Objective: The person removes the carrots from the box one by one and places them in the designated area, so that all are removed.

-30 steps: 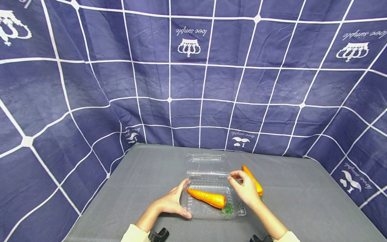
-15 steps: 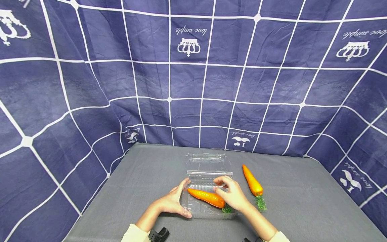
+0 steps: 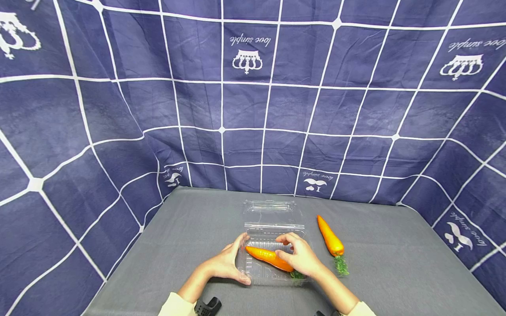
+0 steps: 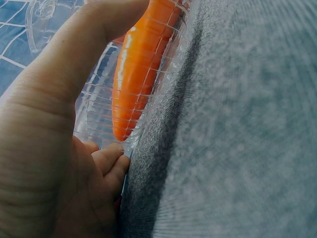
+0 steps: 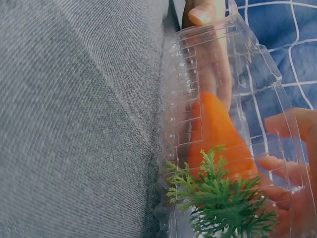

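My right hand [image 3: 300, 259] has swung left, loosely curved over the glossy orange, green-topped carrot [image 3: 262, 254] in the clear plastic clamshell [image 3: 258, 241], lid [image 3: 272, 215] toward the bench's [image 3: 197, 219] far edge; left hand [image 3: 226, 263] spread wide against its side.

White-gridded blue cloth [image 3: 294, 107] is hanging behind the far edge of the grey cloth-covered table [image 3: 197, 219], turning fwd at its far L & R corners and running along both side edges, w/ crowns [image 3: 247, 59], moustaches [image 3: 315, 181] & "love simple" txt [image 3: 250, 41] showing upside down in even light.
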`<state>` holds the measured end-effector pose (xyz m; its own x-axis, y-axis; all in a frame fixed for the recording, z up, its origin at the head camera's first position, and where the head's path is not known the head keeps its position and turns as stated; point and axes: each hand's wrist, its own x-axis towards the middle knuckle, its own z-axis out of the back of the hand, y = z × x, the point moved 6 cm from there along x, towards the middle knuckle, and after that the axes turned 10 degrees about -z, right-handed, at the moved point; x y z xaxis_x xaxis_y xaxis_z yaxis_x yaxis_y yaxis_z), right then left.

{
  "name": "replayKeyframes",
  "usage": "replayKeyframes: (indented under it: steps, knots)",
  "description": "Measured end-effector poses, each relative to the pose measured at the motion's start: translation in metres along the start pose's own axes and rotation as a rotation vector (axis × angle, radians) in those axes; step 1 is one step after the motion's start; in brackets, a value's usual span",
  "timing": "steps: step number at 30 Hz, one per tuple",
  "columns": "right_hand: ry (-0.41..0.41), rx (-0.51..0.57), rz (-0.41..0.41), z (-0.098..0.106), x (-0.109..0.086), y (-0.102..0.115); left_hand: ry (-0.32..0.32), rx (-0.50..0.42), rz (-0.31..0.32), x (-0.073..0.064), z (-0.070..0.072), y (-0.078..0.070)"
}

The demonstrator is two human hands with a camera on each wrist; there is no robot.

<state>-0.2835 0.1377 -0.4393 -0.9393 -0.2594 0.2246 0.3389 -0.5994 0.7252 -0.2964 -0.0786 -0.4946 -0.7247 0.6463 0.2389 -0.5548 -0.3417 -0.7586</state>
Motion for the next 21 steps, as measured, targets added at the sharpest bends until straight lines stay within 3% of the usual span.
replayKeyframes:
  steps: [11,21]
  knots:
    - [0.126,-0.11,-0.009,-0.009,0.002,0.0,-0.007,0.015,-0.019,0.0,0.001,-0.001]
    - [0.165,-0.118,0.012,-0.012,0.001,-0.001,0.0,0.007,-0.005,-0.001,0.0,0.0]
